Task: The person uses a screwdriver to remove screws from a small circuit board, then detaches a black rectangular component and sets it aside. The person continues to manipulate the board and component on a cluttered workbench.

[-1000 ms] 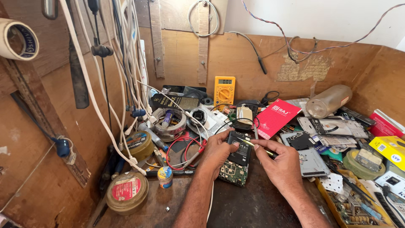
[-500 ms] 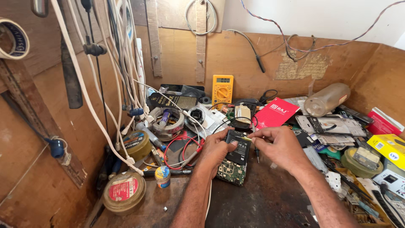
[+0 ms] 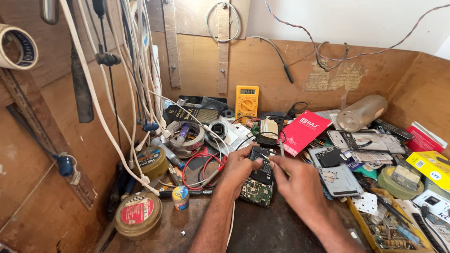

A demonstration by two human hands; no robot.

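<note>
- Left hand (image 3: 240, 169) clamped round the upper left edge of an opened phone (image 3: 259, 180), thumb pressed on top, fingers curled under.
- Right hand (image 3: 300, 183) pinching a thin metal tool (image 3: 281, 149) between thumb and fingertips, shaft poking up past the phone's top edge; tip angle hard to make out.
- Phone sitting mid-bench between both hands, dark upper part, bare green circuit board showing at the lower end, resting on the dark bench top (image 3: 272, 229).
- Just left of the left hand: loops of red wire (image 3: 199, 164) plus a black probe lying flat.
- Further left: small blue-and-yellow capped bottle (image 3: 180, 197), round tin with a red label (image 3: 138, 213) near the front edge, another brass-coloured tin (image 3: 152, 161) behind it.
- Behind the phone: yellow multimeter (image 3: 246, 100) propped upright against the wooden back wall, red packet (image 3: 303, 131) lying tilted just right of the tool.
- Right of the right hand: grey phone frame (image 3: 337, 175) flat on the bench, clear plastic bottle (image 3: 362, 112) lying on its side further back, yellow box (image 3: 433, 164) at the far right edge.
- White cables (image 3: 136, 93) hanging down the left wall, roll of tape (image 3: 16, 47) hung up top left.
- Pretty messy pile all round, lots of small bits too tiny to identify.
</note>
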